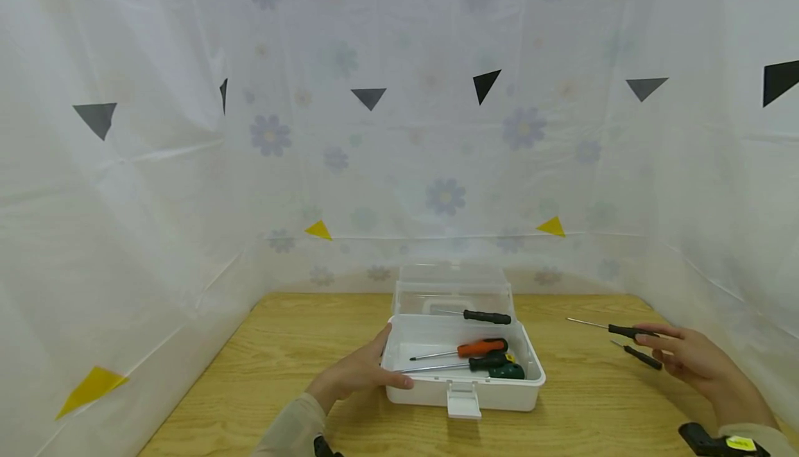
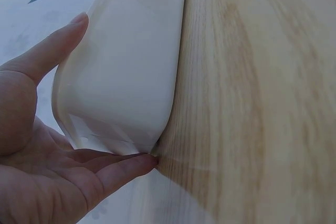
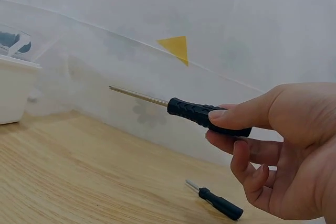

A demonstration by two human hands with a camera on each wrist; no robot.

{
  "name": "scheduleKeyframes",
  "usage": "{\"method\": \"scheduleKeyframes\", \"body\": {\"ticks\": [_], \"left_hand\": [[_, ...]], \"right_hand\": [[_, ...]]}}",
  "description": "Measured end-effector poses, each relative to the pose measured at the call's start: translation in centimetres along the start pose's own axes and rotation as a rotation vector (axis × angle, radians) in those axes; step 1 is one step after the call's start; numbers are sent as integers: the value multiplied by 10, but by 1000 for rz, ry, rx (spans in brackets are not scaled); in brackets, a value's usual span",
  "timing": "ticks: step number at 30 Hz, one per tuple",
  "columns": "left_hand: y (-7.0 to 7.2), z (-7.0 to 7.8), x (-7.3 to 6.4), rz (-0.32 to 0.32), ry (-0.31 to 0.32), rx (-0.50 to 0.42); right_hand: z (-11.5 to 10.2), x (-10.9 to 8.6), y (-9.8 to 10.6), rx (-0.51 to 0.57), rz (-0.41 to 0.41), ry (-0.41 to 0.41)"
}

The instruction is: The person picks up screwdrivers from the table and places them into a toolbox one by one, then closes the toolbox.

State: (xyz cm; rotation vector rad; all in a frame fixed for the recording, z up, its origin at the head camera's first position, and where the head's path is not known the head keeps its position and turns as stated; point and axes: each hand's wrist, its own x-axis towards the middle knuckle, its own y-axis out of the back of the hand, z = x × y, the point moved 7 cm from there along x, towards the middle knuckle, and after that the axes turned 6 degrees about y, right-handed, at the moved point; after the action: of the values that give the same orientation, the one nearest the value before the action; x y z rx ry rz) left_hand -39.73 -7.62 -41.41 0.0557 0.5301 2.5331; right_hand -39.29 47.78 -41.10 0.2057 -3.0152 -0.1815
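Between thumb and fingers, my right hand [image 3: 294,150] pinches a screwdriver [image 3: 197,114] by its black handle, its metal shaft pointing left, raised above the table. Below it lies a smaller black screwdriver [image 3: 223,203] on the table. My left hand [image 1: 356,370] holds a white toolbox [image 1: 505,398] at its left end, thumb at the front corner and fingers along the side. Inside the box lie an orange-and-black screwdriver [image 1: 480,348], a black-handled long one [image 1: 487,362] and a green handle [image 1: 507,372]. Another black screwdriver [image 1: 487,317] rests at the back by the raised lid.
The clear lid [image 1: 452,297] stands raised behind the toolbox, and the white front latch [image 1: 463,401] hangs down. Pale flowered sheeting [image 1: 399,166] with triangle markers surrounds the wooden table [image 1: 299,335] at the back and both sides.
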Motion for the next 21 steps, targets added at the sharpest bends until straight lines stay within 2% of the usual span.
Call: {"method": "scheduleKeyframes", "body": {"ticks": [8, 13, 21], "left_hand": [[0, 0, 1, -4, 5, -16], [0, 0, 1, -5, 3, -16], [0, 2, 0, -7, -15, -15]], "right_hand": [[-11, 2, -5, -36, 10, 1], [-19, 3, -11, -14, -12, 43], [-29, 7, -22, -3, -4, 53]]}}
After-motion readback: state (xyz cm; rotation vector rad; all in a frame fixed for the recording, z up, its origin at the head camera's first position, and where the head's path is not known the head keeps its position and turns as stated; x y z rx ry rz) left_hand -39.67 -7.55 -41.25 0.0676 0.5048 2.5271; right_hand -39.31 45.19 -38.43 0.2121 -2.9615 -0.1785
